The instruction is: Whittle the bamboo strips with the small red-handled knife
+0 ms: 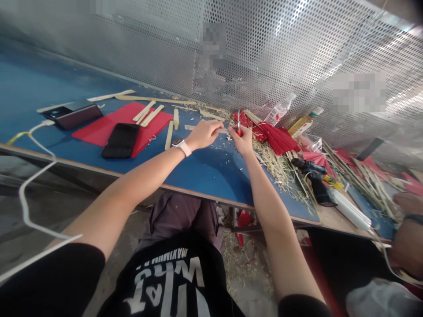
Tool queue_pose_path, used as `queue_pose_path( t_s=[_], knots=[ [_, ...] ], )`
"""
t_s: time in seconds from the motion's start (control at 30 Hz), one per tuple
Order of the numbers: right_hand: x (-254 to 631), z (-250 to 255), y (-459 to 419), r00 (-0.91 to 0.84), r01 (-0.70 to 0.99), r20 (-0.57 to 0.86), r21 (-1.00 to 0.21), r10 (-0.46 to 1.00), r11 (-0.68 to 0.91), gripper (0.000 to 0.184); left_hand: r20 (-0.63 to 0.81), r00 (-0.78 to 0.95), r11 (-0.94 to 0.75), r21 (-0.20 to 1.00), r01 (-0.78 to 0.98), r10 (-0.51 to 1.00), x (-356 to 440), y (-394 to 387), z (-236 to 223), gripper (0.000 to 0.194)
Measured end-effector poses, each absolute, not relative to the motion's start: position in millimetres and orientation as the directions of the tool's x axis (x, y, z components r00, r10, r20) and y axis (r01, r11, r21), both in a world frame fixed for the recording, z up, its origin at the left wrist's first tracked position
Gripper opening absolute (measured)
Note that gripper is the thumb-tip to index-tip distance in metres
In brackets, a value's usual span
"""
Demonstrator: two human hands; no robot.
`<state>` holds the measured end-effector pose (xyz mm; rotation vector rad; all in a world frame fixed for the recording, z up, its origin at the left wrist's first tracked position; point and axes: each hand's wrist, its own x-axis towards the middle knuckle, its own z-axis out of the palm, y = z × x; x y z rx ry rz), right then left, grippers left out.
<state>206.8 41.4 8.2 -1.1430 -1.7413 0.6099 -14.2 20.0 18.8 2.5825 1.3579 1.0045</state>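
Note:
My left hand (pixel 205 134), with a watch at its wrist, is closed on a flat pale bamboo strip (pixel 189 127) whose left end sticks out past the hand. Just to its right, my right hand (pixel 243 140) grips a small knife (pixel 239 127) with a red handle, its blade pointing up and away from me. The strip's right end reaches the fingers of my right hand. Short bamboo pieces (pixel 169 134) lie on the blue table left of my hands, and pale shavings are scattered around.
A black phone (pixel 120 140) and bamboo pieces rest on red paper (pixel 99 125). Folded red fans (pixel 277 137), a water bottle (pixel 280 109), a heap of shavings (pixel 276 165) and a black power drill (pixel 319 185) are at right. A perforated metal screen (pixel 251 57) stands behind. Another person's arm (pixel 408 237) is far right.

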Motion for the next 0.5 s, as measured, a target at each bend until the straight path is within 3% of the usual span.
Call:
queue_pose_path(
  t_s=[0.27,0.4,0.5],
  knots=[
    [201,5,38,-0.139,0.475,0.372,-0.788,0.918,0.391,0.045,0.596,0.268,-0.551,0.361,0.752,0.757,-14,19,18,0.031],
    [198,3,42,-0.046,0.423,0.346,-0.843,0.937,0.332,0.048,0.694,0.107,-0.49,0.383,0.783,0.712,-18,24,16,0.032],
    [197,0,48,0.085,0.342,0.325,-0.897,0.942,0.279,0.056,0.702,-0.034,-0.425,0.469,0.774,0.712,-23,33,15,0.044]
  ],
)
